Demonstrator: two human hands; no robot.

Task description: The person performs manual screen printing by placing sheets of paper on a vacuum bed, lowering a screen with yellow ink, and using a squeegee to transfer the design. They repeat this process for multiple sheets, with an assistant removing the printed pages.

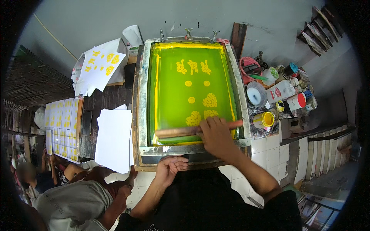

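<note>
In my right hand is a wooden squeegee, lying across the lower part of a green printing screen. My fingers wrap over its handle near the right end. Yellow ink lines the screen's borders, and yellow lettering, dots and rounded motifs show on the mesh. A worn pale metal frame surrounds the mesh. My left hand is at the near edge of the base board, below the frame, with its fingers curled together. Whether they grip anything is hidden.
White paper sheets lie left of the screen, with yellow-printed sheets behind. More printed pieces fill a board farther left. A yellow ink tub and several containers crowd the right side. Another person sits at lower left.
</note>
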